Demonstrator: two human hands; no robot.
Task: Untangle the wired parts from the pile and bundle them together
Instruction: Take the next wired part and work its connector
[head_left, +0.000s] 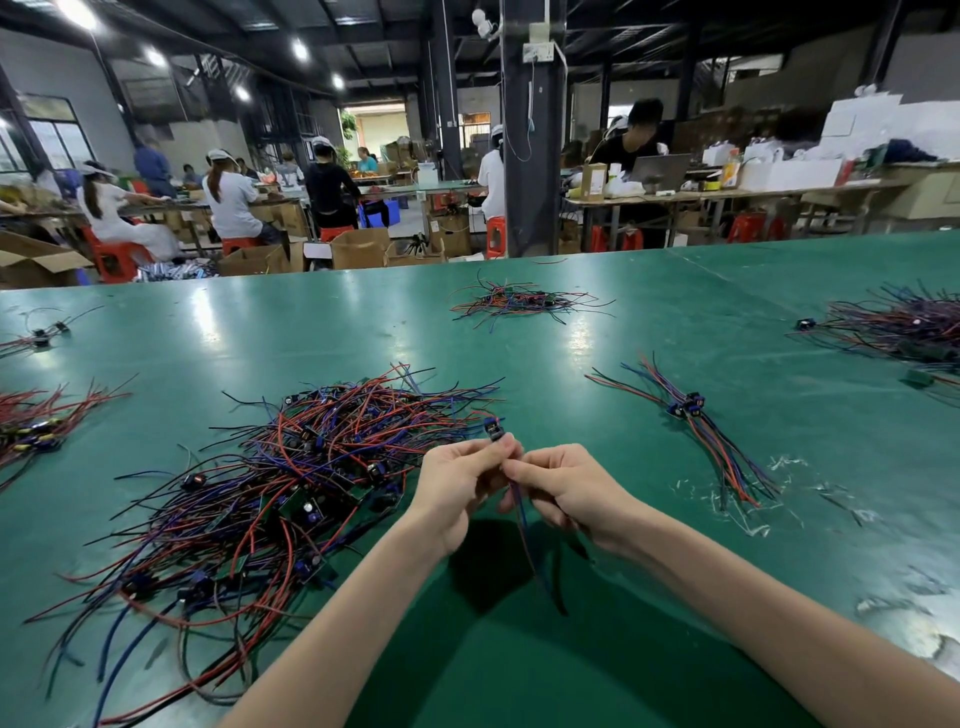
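Now, left fingers (485, 458), right fingers (527, 470), pinching part (493, 429)

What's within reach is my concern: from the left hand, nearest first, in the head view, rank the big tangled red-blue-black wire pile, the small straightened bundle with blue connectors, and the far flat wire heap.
1. Big tangled wire pile, just left of the left hand.
2. Small straightened bundle, right, beyond the right hand.
3. Far flat wire heap, straight ahead, mid-table.

My green table (311, 332) carries the tangled pile (291, 467); right of the pile lies a bundle (693, 415), beyond it a smaller heap (519, 301).
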